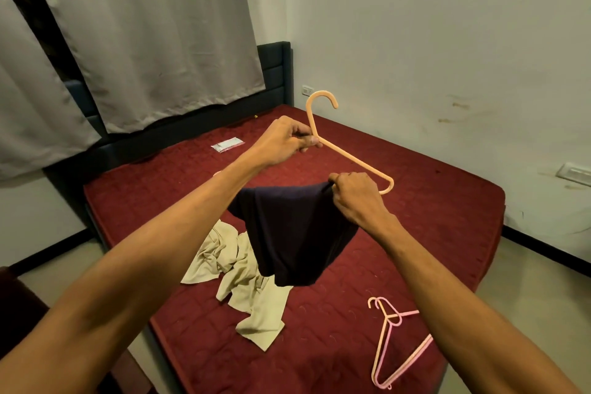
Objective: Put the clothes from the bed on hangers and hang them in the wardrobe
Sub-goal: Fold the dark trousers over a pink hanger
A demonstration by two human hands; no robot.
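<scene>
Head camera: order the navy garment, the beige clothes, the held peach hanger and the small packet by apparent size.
Largest: navy garment and beige clothes, which look alike; the navy one hangs nearer the camera, so unranked.
Then: peach hanger.
Smallest: small packet.

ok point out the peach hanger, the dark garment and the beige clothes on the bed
peach hanger (351,157): head view, on its sloping arm
dark garment (297,233): head view, middle of the hanging cloth
beige clothes (252,301): head view, middle of the crumpled heap
</scene>
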